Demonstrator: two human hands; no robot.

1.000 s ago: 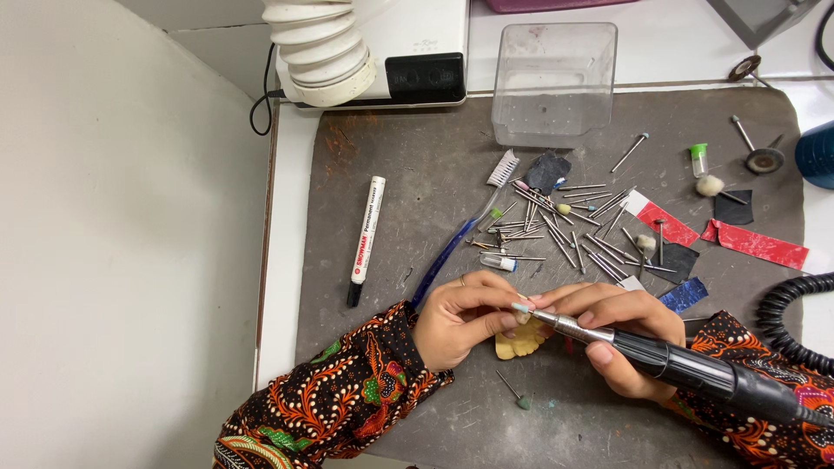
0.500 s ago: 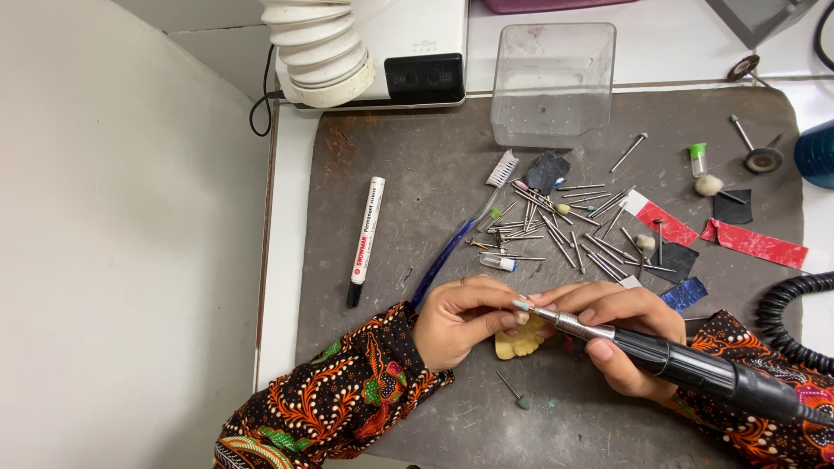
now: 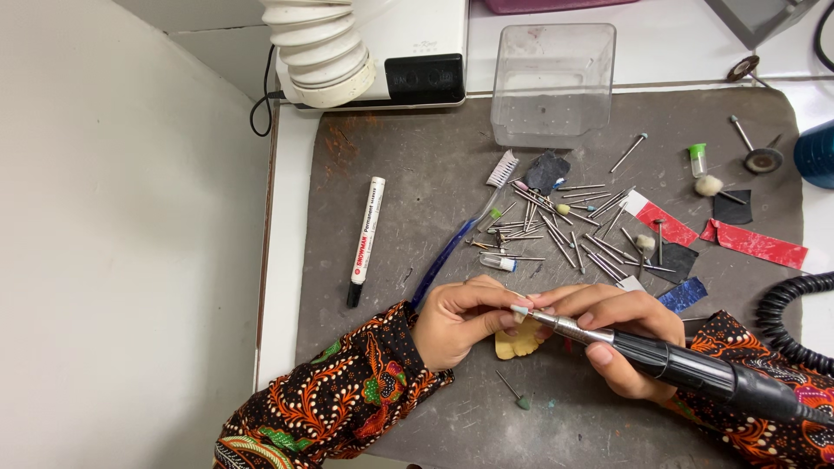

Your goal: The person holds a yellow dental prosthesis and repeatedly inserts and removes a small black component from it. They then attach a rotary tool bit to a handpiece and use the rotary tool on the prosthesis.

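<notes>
The left hand [image 3: 456,326] pinches a small yellowish piece [image 3: 519,341] just above the counter [image 3: 417,174]; the right hand [image 3: 621,334] is closed around a black-and-silver rotary handpiece [image 3: 669,360], whose tip seems to touch the piece, though fingers hide the contact. Beyond lie scattered metal burs [image 3: 565,226], a blue toothbrush [image 3: 460,234] and a white marker [image 3: 367,239]

A dark grey, scuffed rubber mat [image 3: 417,174] covered most of the white work surface [image 3: 280,260]. A plain off-white wall [image 3: 122,243] ran along the left. A white ribbed extraction hose [image 3: 317,43] hung at the back, everything evenly lit.
</notes>
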